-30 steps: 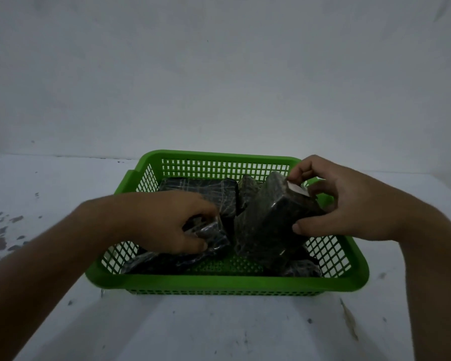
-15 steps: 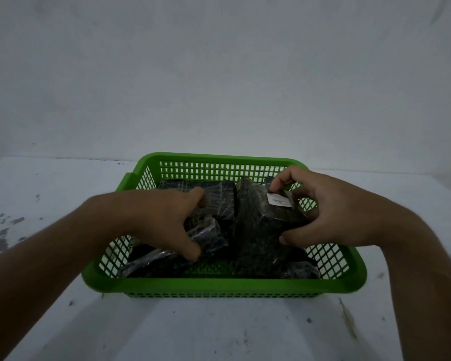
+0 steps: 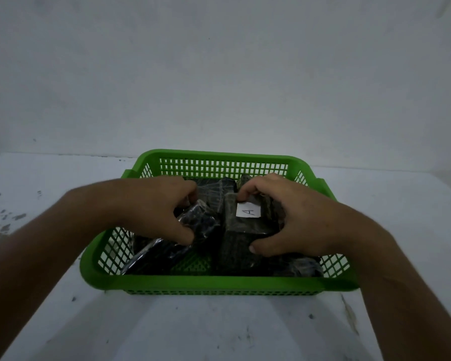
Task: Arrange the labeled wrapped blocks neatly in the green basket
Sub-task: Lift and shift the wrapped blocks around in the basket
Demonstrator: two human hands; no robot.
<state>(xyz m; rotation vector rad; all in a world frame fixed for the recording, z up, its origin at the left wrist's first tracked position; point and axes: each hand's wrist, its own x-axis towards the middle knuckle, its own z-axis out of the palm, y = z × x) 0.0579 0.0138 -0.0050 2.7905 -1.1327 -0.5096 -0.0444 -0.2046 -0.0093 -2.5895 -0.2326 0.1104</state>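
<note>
Reaching into the green plastic lattice basket (image 3: 219,280), the right hand (image 3: 292,217) clasps the dark wrapped block labelled A (image 3: 245,225); the left hand (image 3: 151,209) clasps a glossy black wrapped block (image 3: 201,220) beside it.

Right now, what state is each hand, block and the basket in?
left hand: closed on a dark wrapped block, tilted
right hand: gripping the block labeled A, label up
back block: lying against the far wall
green basket: upright on the table, holding blocks

Dark wrapped blocks (image 3: 245,230), one labeled A, jumbled in green basket (image 3: 219,281)
</note>
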